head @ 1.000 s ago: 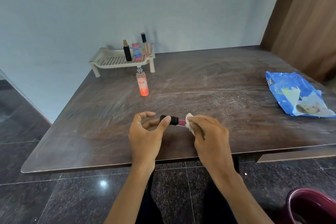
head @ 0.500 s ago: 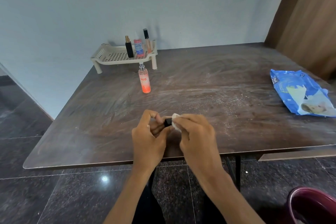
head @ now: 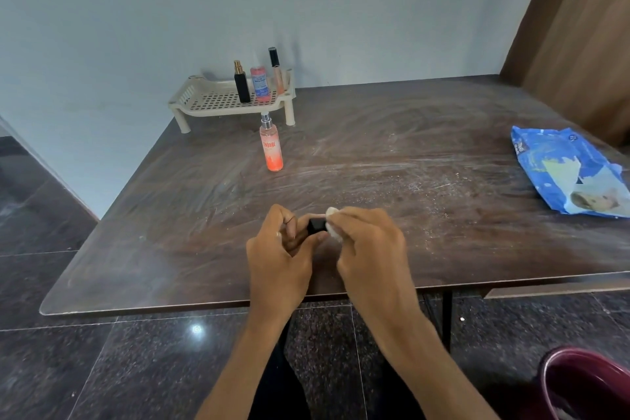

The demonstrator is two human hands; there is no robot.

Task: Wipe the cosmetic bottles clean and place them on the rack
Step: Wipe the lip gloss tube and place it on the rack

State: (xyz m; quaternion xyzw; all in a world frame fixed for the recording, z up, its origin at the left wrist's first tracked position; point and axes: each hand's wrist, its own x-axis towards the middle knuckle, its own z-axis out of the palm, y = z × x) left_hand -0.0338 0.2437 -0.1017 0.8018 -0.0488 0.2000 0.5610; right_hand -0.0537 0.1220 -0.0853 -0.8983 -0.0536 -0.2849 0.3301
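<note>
Over the near part of the brown table (head: pixel 375 153), my left hand (head: pixel 279 259) pinches the black cap end of a small cosmetic tube (head: pixel 317 225). My right hand (head: pixel 371 249) grips a white wipe (head: pixel 332 223) wrapped round the tube's other end, which hides its pink body. A beige perforated rack (head: pixel 211 102) stands at the far left by the wall. On it stand a black spray bottle (head: pixel 241 85), a pink bottle with a blue label (head: pixel 260 83) and a slim black-capped tube (head: pixel 276 70). An orange-pink spray bottle (head: pixel 271 147) stands upright on the table in front of the rack.
A blue wet-wipe packet (head: pixel 572 174) lies at the table's right edge. The tabletop shows white dusty smears. A brown door or panel (head: pixel 579 27) rises at the far right. A maroon bin rim (head: pixel 586 382) sits on the dark tiled floor, lower right.
My right hand has slid the wipe leftward along the tube toward the cap, covering the pink body. The two hands are closer together now. The camera has tilted slightly.
</note>
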